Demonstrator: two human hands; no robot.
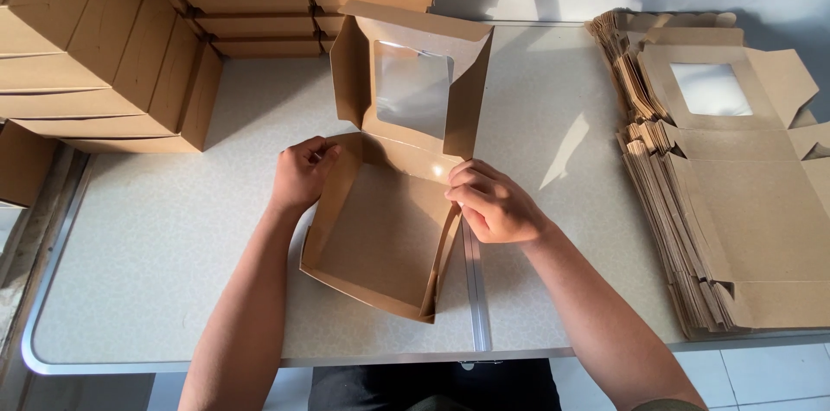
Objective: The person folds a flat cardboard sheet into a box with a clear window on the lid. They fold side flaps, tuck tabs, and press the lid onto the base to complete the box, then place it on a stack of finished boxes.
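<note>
The left hand (303,173) and right hand (493,203) are gripping opposite side walls of a brown cardboard window box (380,238), its clear-paned lid standing open on the far side, sitting mid-worktop (156,238), left of a flat blank stack (735,203).

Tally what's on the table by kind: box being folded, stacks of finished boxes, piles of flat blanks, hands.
Open box being folded: 1
Stacks of finished boxes: 1
Piles of flat blanks: 1
Hands: 2, left hand and right hand, both on the box walls
Total: 5
</note>
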